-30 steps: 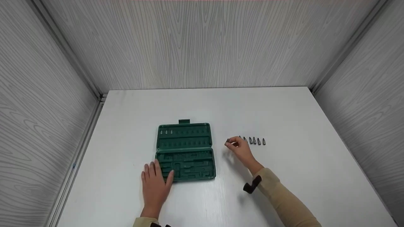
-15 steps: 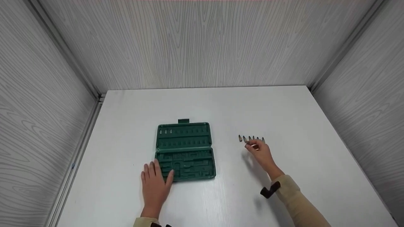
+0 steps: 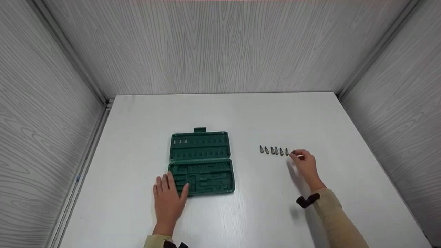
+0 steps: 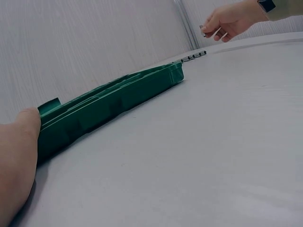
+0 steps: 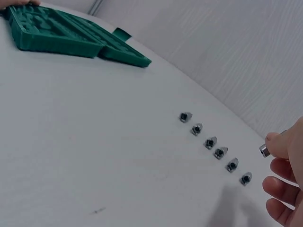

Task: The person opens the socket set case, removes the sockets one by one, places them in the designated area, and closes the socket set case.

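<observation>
One open green tool case (image 3: 202, 162) lies on the white table (image 3: 241, 113), with three small silver bits seated in its far half. The left hand (image 3: 168, 199) rests flat, fingers straight, on the case's near left corner. Well to the right, six sockets (image 3: 274, 150) stand in one row. Just beside the row's right end, the right hand (image 3: 305, 164) pinches a seventh socket (image 5: 265, 150) above the table.
</observation>
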Available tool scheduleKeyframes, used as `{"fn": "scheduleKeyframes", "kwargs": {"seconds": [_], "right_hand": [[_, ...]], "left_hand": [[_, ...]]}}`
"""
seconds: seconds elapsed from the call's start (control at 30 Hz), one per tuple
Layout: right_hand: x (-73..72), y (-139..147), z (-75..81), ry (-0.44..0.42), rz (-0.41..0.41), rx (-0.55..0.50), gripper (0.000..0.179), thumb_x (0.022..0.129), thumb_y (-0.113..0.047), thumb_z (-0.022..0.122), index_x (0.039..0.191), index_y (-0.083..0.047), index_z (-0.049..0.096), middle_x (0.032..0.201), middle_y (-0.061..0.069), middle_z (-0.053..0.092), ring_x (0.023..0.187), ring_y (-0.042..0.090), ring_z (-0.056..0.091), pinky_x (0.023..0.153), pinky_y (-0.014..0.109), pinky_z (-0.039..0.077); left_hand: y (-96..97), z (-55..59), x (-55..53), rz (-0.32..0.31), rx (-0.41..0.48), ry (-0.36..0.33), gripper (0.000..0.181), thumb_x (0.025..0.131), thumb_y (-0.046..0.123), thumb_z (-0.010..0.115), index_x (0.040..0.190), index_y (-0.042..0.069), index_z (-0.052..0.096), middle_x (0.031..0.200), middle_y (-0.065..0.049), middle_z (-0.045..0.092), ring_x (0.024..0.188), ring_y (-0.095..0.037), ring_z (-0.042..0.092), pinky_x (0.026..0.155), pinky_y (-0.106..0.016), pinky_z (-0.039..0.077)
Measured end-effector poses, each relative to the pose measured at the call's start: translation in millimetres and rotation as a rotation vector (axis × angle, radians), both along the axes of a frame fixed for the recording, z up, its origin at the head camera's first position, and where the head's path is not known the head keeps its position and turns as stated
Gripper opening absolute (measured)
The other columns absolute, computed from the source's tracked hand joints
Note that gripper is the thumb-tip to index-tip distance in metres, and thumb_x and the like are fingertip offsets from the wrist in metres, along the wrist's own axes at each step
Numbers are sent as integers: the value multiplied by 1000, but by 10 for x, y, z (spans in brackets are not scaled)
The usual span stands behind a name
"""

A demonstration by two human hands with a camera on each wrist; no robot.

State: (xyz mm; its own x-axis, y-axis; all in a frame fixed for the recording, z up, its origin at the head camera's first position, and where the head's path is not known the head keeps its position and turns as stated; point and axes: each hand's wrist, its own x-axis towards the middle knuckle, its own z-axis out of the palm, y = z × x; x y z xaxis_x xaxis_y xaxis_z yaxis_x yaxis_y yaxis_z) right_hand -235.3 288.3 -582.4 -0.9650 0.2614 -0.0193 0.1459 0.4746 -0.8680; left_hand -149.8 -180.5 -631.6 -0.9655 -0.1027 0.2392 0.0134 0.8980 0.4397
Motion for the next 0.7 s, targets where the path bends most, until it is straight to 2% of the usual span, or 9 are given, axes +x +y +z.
{"fn": "scheduleKeyframes", "kwargs": {"seconds": [0.33, 0.57, 0.7], "right_hand": [[-165, 200, -63, -101, 4, 90, 28, 92, -16, 58, 107, 7, 59, 112, 21, 52, 99, 29, 49, 78, 36, 42], [-281, 234, -95, -153, 67, 136, 30, 92, -17, 58, 109, 8, 59, 110, 22, 54, 100, 31, 52, 80, 36, 44], [-311, 243, -132, -163, 68, 161, 30, 92, -17, 59, 108, 8, 61, 108, 21, 56, 98, 30, 53, 80, 36, 44]], "left_hand": [[-11, 14, 3, 2, 1, -30, 87, 90, 65, 36, 146, -1, 22, 143, -26, 30, 136, -41, 15, 108, -53, 10], [-18, 18, 4, 4, 7, -35, 87, 90, 64, 36, 146, -1, 21, 143, -26, 30, 136, -41, 14, 108, -53, 10], [-13, 12, 9, 3, 10, -40, 87, 90, 65, 35, 146, 0, 21, 143, -26, 30, 137, -40, 14, 108, -53, 10]]}}
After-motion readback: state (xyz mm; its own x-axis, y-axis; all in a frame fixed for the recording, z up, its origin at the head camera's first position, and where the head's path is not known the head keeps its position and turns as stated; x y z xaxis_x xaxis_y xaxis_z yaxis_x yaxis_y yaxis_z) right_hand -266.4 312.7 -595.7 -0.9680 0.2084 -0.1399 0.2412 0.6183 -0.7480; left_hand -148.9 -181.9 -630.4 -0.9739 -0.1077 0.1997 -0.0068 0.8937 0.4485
